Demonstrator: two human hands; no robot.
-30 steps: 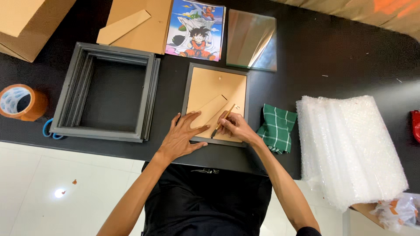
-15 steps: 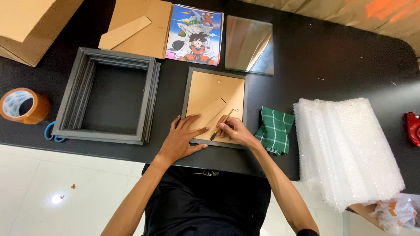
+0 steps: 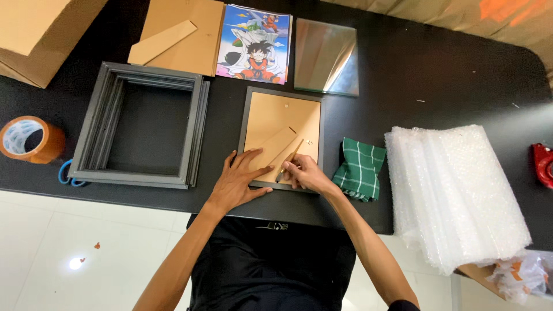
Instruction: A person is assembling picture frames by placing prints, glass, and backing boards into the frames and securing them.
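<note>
A grey picture frame [image 3: 282, 95] lies face down on the black table, its brown backing board [image 3: 276, 124] showing. My left hand [image 3: 239, 181] lies flat on the frame's near left corner, fingers spread. My right hand [image 3: 304, 173] holds a thin stick-like tool [image 3: 291, 160] against the backing near the frame's lower edge. A green checked cloth [image 3: 360, 170] sits just right of my right hand.
A stack of empty grey frames [image 3: 141, 124] lies to the left, with a tape roll [image 3: 26, 139] and blue scissors [image 3: 68, 175] beyond. Cardboard backings [image 3: 184, 34], a cartoon print [image 3: 256, 43] and a glass pane [image 3: 327, 55] lie behind. Bubble wrap [image 3: 455, 196] is at right.
Both hands have stayed on the frame's near edge. The right hand with the tool has shifted only slightly; the view has moved a little.
</note>
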